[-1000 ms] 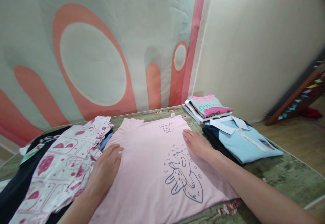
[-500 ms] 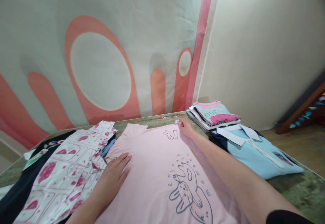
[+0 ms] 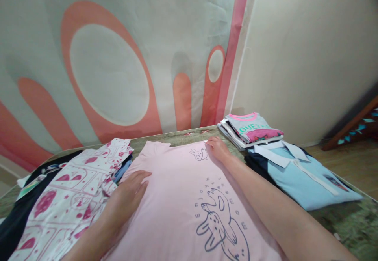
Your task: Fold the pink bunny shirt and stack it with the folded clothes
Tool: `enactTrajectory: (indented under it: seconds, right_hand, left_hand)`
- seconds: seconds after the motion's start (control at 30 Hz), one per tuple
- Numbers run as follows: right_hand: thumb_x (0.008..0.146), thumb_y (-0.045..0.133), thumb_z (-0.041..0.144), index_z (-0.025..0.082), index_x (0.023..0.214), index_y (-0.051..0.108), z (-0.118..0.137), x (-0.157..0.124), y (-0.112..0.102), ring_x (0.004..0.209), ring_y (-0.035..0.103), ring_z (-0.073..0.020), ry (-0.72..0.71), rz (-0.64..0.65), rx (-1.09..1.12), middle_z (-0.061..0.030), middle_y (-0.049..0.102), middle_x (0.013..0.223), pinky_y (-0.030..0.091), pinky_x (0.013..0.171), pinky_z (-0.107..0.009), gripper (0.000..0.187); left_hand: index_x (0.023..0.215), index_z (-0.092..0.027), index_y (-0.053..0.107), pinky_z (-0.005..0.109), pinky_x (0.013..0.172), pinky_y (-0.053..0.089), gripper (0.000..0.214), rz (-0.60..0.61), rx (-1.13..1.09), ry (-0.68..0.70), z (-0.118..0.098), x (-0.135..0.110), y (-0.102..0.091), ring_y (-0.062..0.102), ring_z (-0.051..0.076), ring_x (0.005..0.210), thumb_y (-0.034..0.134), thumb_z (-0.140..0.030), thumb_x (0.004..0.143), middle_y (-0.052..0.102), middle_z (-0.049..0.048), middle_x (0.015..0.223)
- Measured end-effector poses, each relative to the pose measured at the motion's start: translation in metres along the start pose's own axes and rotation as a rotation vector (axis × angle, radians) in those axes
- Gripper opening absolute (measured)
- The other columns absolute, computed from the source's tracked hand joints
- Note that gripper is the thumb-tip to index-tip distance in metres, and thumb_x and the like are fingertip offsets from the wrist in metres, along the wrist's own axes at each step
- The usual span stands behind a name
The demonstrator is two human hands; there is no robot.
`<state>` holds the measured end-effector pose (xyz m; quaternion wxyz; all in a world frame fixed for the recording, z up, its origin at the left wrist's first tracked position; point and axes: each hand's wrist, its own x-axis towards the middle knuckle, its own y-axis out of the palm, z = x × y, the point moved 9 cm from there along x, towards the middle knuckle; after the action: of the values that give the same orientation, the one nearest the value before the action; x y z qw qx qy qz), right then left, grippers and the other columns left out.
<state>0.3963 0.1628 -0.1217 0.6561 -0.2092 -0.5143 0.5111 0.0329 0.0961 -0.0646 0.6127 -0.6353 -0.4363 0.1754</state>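
A pink T-shirt [image 3: 171, 198] with dark line drawings of rabbits and lettering lies spread out in front of me, partly folded along its right side. My left hand [image 3: 134, 192] is at the shirt's left side, its fingers stretched out over the fabric and holding nothing. At the shirt's top right corner, my right hand [image 3: 217, 147] has its fingers curled on the edge of the cloth. A sliver of white label shows by those fingertips. My right forearm crosses above the shirt's right side and hides part of it.
A white garment with magenta prints [image 3: 67, 198] lies to the left over black clothing [image 3: 14, 217]. At the back right is a stack of folded shirts [image 3: 251, 129]. Nearer lies a light blue collared shirt [image 3: 301, 182]. The patterned tabletop [image 3: 183, 137] meets a printed wall [image 3: 165, 24].
My right hand has settled lower over the shirt's corner, covering most of the white label. My left hand has shifted slightly left and up. The view has moved a little.
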Motion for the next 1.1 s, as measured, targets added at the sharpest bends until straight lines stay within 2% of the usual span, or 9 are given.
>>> enactTrajectory:
  seconds: [0.13,0.23,0.33,0.47,0.57,0.8,1.0,1.1]
  right_hand:
    - [0.088,0.047,0.01,0.02,0.102,0.073,0.008,-0.001,0.0,0.104,0.052,-0.0202,-0.024,0.033,-0.018,-0.0062,0.068,0.109,0.039,0.096,-0.033,0.031]
    - [0.085,0.046,0.006,0.019,0.107,0.07,0.006,-0.001,-0.001,0.106,0.053,-0.0203,0.001,0.008,-0.027,-0.0065,0.067,0.113,0.039,0.097,-0.034,0.035]
    - [0.081,0.042,0.002,0.016,0.109,0.068,-0.004,-0.002,-0.007,0.103,0.055,-0.0202,0.074,-0.055,-0.037,-0.0085,0.066,0.11,0.042,0.092,-0.033,0.041]
    - [0.079,0.043,0.002,0.016,0.091,0.071,-0.013,-0.002,-0.012,0.09,0.059,-0.0182,0.113,-0.072,-0.028,-0.0068,0.067,0.094,0.046,0.084,-0.029,0.033]
    - [0.078,0.046,0.002,0.018,0.084,0.073,-0.011,-0.001,-0.01,0.092,0.06,-0.0181,0.074,-0.038,-0.013,-0.0053,0.07,0.092,0.045,0.087,-0.029,0.032]
    - [0.085,0.047,0.005,0.019,0.115,0.069,0.003,0.002,0.005,0.114,0.056,-0.0183,-0.035,0.051,-0.038,-0.0069,0.066,0.122,0.038,0.104,-0.032,0.039]
    - [0.098,0.041,0.023,0.019,0.119,0.066,0.012,0.0,0.002,0.117,0.056,-0.0211,-0.012,0.05,-0.073,-0.0093,0.063,0.127,0.038,0.103,-0.036,0.034]
    - [0.099,0.039,0.025,0.02,0.121,0.065,0.015,0.0,0.002,0.119,0.055,-0.0212,-0.012,0.056,-0.085,-0.009,0.061,0.13,0.037,0.105,-0.037,0.035]
  left_hand:
    - [0.122,-0.012,0.06,0.039,0.108,0.039,0.043,0.182,0.068,0.024,0.004,0.046,0.032,0.055,0.023,0.122,0.036,-0.032,0.092,0.062,0.0133,0.128]
    - [0.132,-0.008,0.054,0.041,0.111,0.035,0.052,0.27,0.153,-0.065,0.024,0.069,0.062,0.046,0.026,0.132,0.04,-0.037,0.091,0.052,0.0171,0.141]
    - [0.144,-0.008,0.041,0.049,0.114,0.027,0.061,0.218,0.236,-0.16,0.051,0.075,0.079,0.032,0.029,0.142,0.033,-0.044,0.095,0.035,0.0161,0.153]
    - [0.148,-0.012,0.034,0.049,0.116,0.02,0.062,0.159,0.28,-0.184,0.075,0.07,0.091,0.025,0.028,0.145,0.027,-0.047,0.097,0.028,0.0126,0.156]
    - [0.149,-0.013,0.034,0.047,0.116,0.019,0.063,0.155,0.285,-0.171,0.08,0.066,0.095,0.024,0.028,0.145,0.026,-0.048,0.098,0.028,0.0114,0.157]
    - [0.149,-0.014,0.033,0.046,0.116,0.019,0.061,0.161,0.296,-0.183,0.077,0.067,0.092,0.024,0.027,0.145,0.025,-0.047,0.098,0.026,0.0105,0.158]
    - [0.15,-0.013,0.03,0.048,0.116,0.02,0.064,0.181,0.282,-0.197,0.077,0.067,0.092,0.023,0.028,0.145,0.023,-0.049,0.098,0.025,0.0103,0.158]
    - [0.15,-0.014,0.03,0.047,0.116,0.019,0.064,0.176,0.277,-0.196,0.076,0.067,0.092,0.022,0.027,0.146,0.022,-0.049,0.098,0.025,0.01,0.158]
